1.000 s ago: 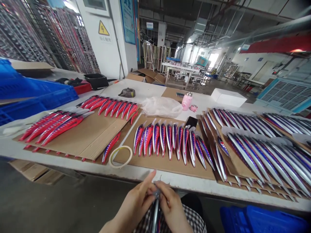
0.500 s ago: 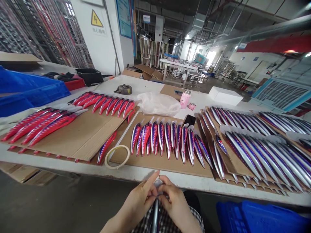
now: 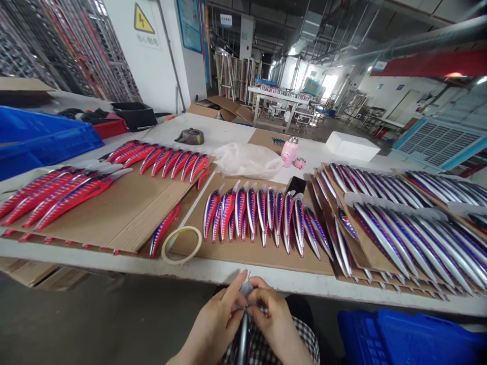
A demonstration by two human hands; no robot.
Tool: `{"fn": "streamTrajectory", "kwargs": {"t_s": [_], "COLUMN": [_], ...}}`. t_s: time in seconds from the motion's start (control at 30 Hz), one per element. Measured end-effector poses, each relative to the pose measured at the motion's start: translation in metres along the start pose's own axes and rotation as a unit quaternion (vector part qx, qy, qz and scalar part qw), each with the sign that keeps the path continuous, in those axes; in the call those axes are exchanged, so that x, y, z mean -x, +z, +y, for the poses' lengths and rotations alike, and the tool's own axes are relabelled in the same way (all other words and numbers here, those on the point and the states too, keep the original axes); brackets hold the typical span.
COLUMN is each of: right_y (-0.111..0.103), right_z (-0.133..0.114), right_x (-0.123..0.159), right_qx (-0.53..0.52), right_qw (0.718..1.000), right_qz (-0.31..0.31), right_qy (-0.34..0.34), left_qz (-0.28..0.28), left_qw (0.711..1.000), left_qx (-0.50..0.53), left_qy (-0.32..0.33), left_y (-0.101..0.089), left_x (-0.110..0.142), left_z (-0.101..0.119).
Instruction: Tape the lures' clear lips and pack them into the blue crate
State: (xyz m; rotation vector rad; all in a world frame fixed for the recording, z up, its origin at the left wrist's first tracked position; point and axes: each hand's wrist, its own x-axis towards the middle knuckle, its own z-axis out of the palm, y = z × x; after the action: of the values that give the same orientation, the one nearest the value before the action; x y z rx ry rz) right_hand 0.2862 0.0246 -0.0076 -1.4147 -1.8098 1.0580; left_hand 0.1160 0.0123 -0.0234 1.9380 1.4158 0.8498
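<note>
Below the table's front edge, my left hand (image 3: 218, 318) and my right hand (image 3: 273, 319) pinch together around the nose of a silver fishing lure (image 3: 243, 332) that stands upright over my checked lap. Fingertips of both hands close on its clear lip and small metal ring. On the table ahead lies a brown cardboard sheet (image 3: 262, 256) carrying a row of several purple-and-silver lures (image 3: 262, 210). A roll of tape (image 3: 181, 245) lies at that sheet's left corner.
Red lures (image 3: 167, 162) lie on cardboard at the left, silver lures (image 3: 411, 238) on stacked cardboard at the right. A plastic bag (image 3: 249, 159), a pink bottle (image 3: 289, 151) and a white box (image 3: 352, 146) sit farther back. Blue crates stand at left (image 3: 41, 142) and lower right (image 3: 411, 339).
The view has shifted a little, so the table sits slightly higher and leftward. My hands stay pinched on the lure's nose, with only small finger movements.
</note>
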Motion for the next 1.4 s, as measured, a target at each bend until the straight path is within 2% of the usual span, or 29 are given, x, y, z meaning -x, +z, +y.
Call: {"fn": "streamTrajectory", "kwargs": {"t_s": [0.17, 0.33, 0.4, 0.53, 0.87, 1.13, 1.4], "right_y": [0.001, 0.0, -0.002, -0.005, -0.002, -0.004, -0.004], "right_z": [0.003, 0.0, -0.004, -0.01, -0.005, -0.01, -0.008], "right_x": [0.002, 0.001, 0.0, -0.001, -0.002, -0.001, -0.002], "right_qx": [0.027, 0.046, 0.048, 0.05, 0.037, 0.041, 0.038], "right_qw": [0.999, 0.998, 0.998, 0.998, 0.998, 0.998, 0.998], "right_qz": [-0.021, -0.019, -0.028, -0.042, -0.02, -0.032, -0.027], "right_qy": [-0.018, -0.048, -0.04, -0.023, -0.047, -0.031, -0.039], "left_qz": [-0.001, 0.048, 0.05, -0.012, -0.088, -0.091, -0.105], "left_qw": [0.994, 0.978, 0.982, 0.99, 0.985, 0.989, 0.984], "left_qx": [0.103, 0.196, 0.179, 0.136, 0.127, -0.063, -0.124], "left_qy": [-0.046, -0.049, -0.046, -0.044, -0.077, -0.094, -0.077], "left_y": [0.005, -0.002, -0.009, -0.019, -0.021, -0.021, -0.02], "left_x": [-0.002, 0.002, 0.002, 0.0, -0.006, -0.013, -0.014], "left_z": [0.001, 0.004, 0.007, 0.013, 0.01, 0.027, 0.031]}}
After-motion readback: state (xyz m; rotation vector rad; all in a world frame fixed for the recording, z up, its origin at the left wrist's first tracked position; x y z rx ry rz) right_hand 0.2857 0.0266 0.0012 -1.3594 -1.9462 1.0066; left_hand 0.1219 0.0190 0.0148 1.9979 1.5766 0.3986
